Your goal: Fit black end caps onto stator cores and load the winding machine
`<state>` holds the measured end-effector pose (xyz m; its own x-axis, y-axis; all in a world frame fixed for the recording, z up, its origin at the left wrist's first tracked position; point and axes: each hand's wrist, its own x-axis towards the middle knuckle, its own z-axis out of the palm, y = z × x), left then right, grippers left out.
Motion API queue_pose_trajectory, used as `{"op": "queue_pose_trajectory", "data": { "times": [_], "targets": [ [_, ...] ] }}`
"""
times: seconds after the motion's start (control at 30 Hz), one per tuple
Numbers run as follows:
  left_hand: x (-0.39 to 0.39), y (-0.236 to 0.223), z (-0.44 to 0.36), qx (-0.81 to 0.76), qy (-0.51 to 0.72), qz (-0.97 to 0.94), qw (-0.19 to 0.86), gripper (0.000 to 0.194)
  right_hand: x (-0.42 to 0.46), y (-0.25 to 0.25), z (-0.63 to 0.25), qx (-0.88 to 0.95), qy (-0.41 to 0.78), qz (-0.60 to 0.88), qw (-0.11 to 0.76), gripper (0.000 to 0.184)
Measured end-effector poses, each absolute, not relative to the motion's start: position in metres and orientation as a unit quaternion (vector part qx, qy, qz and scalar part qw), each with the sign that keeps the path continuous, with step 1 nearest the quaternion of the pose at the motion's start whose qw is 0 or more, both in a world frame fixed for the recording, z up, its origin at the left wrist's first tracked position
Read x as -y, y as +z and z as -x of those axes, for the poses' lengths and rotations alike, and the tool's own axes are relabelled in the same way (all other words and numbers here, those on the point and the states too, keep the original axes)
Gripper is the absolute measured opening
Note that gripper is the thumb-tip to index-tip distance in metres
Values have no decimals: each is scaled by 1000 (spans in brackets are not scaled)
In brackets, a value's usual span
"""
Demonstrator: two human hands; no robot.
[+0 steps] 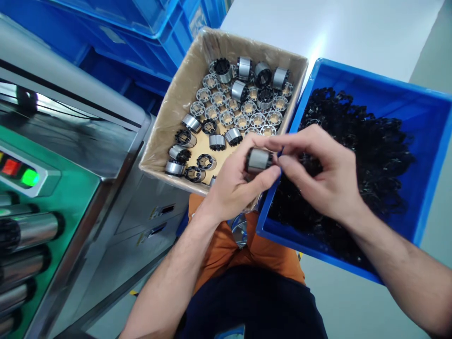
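Metal core (258, 160) sits in the left hand (237, 176), between thumb and curled fingers, above the near right corner of the carton (158, 141). Left hand is closed around it. Right hand (318, 172) is at the core's right end, thumb and index finger nearly together there. Looks like a pinch on the black end, but the fingertips are blurred and I can't tell if a separate small part is between them.

Edges: carton is lined with clear film, its right wall next to the left rim of the blue bin (353, 263). Right forearm crosses the bin's near rim; left forearm comes up over the orange trousers (219, 249). Bin holds a heap of black plastic parts (370, 155), with bare blue floor along its right side. White table top (318, 28) is open beyond both containers. Green machine panel (70, 188) is well off to the left, one red and one green button lit.

Core looks: short cylinder, grey metal band around the middle, black toothed ends. Loose cores (217, 141) in the carton look similar, some on their sides; bare metal rings (226, 117) stand on end in rows, openings up.
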<state>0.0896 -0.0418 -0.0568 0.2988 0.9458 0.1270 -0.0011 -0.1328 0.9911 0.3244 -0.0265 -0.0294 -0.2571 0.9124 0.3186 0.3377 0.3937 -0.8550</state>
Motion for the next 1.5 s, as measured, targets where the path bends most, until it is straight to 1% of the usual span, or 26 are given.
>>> {"op": "queue_pose_trajectory", "data": {
  "times": [0.07,0.13,0.17,0.2,0.23,0.27,0.3,0.33,0.37,0.4,0.43,0.47,0.57,0.63,0.73,0.8,0.87,0.97,1.03,1.1,1.23,1.3,1.33,1.43,1.47,1.5],
  "targets": [
    [38,-58,-69,-469,435,-626,446,38,10,-29,-346,742,324,480,339,16],
    [34,-61,-40,-549,378,-665,338,40,-2,-34,-364,775,292,530,182,11],
    [32,-62,-26,-572,340,-689,286,46,-5,-38,-369,787,283,541,88,16],
    [29,-63,-15,-583,312,-711,241,54,-5,-42,-370,792,280,542,0,29],
    [25,-63,-8,-584,292,-728,209,60,-4,-46,-367,791,282,538,-70,49],
    [21,-61,-6,-581,272,-743,189,60,-2,-49,-362,788,283,533,-121,71],
    [16,-59,-8,-577,253,-755,181,55,2,-51,-355,786,279,530,-153,87],
    [11,-56,-15,-573,231,-765,180,45,5,-53,-348,787,270,527,-173,92],
    [6,-53,-24,-571,202,-775,183,33,9,-54,-341,789,258,527,-184,87],
    [-1,-50,-35,-568,173,-783,183,24,12,-54,-336,791,248,527,-190,78],
    [-8,-48,-47,-565,146,-792,178,21,15,-54,-331,791,242,527,-193,69],
    [-16,-48,-57,-561,124,-801,169,23,17,-53,-329,790,239,529,-197,64],
    [-38,-52,-76,-550,74,-820,141,29,20,-52,-326,782,232,541,-206,66],
    [-48,-56,-78,-545,59,-824,141,23,19,-51,-328,779,235,543,-210,62],
    [-54,-55,-67,-524,66,-833,164,13,13,-49,-333,780,255,534,-202,50],
    [-51,-47,-56,-513,117,-830,184,12,7,-48,-340,783,274,527,-185,35],
    [-41,-36,-48,-517,210,-799,223,25,0,-48,-347,785,287,524,-161,23],
    [-18,-23,-53,-531,369,-665,374,31,-7,-53,-356,786,295,526,-136,13],
    [-3,-22,-66,-522,442,-531,501,34,-9,-58,-357,785,304,524,-127,14],
    [8,-25,-83,-509,471,-414,591,42,-9,-63,-355,782,319,522,-115,20],
    [20,-35,-103,-483,465,-291,682,42,-7,-69,-351,762,346,540,-86,49],
    [23,-37,-105,-466,464,-268,705,40,-6,-70,-349,748,349,560,-70,57],
    [24,-38,-105,-463,465,-263,707,39,-5,-70,-349,741,351,569,-63,56],
    [25,-39,-104,-471,482,-263,691,35,-6,-71,-349,722,367,585,-50,37],
    [25,-39,-104,-474,486,-267,684,35,-6,-72,-349,717,371,588,-49,35],
    [25,-39,-104,-477,487,-273,679,38,-7,-73,-350,715,371,590,-48,37]
  ]
}}
